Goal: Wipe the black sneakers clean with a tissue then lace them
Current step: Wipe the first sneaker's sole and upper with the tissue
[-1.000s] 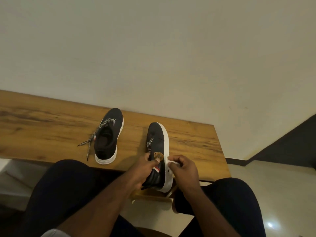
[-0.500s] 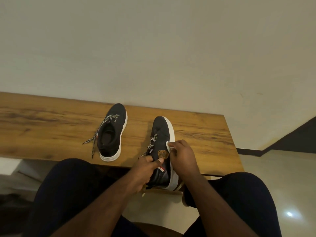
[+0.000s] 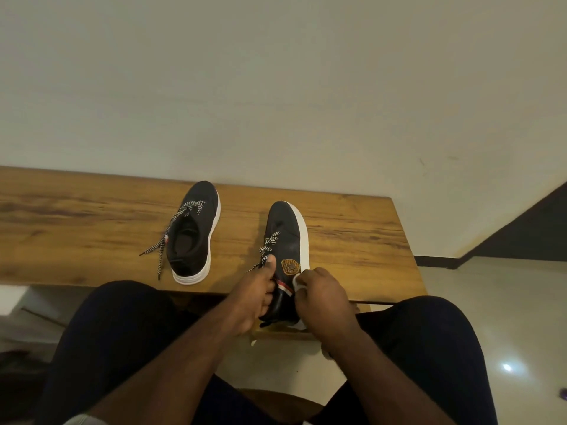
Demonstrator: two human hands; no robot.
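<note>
On the near edge of the wooden bench (image 3: 92,228), seen from the head camera, the right-hand sneaker (image 3: 283,240) lies tilted onto its side, heel hanging past the bench's front edge toward the person's lap. The left hand (image 3: 254,297) grips it at the collar, thumb on the tongue by the checkered lace (image 3: 270,240) and fingers curled round the heel opening. The right hand (image 3: 322,297) has its fingers curled round a small white tissue (image 3: 297,280), pressing it to the white sole rim just beside the gold badge (image 3: 290,266). The second sneaker (image 3: 193,231) stands upright to the left, well apart, its lace trailing loose over the wood. The shoe looks light and soft in the upper, so a hold at the stiffer collar and heel seems the best way to steady it; the rubber sole is firm enough to take rubbing pressure. The tissue is thin and likely to tear or ball up if dragged hard along the sole's edge. Room is tight near the body, with the knees (image 3: 122,317) on either side of the hands, while the bench surface beyond the toe and to the right lies open up to the wall (image 3: 276,87). The overhanging heel depends on the left hand's grip, and slackening it could let the shoe slip off.
</note>
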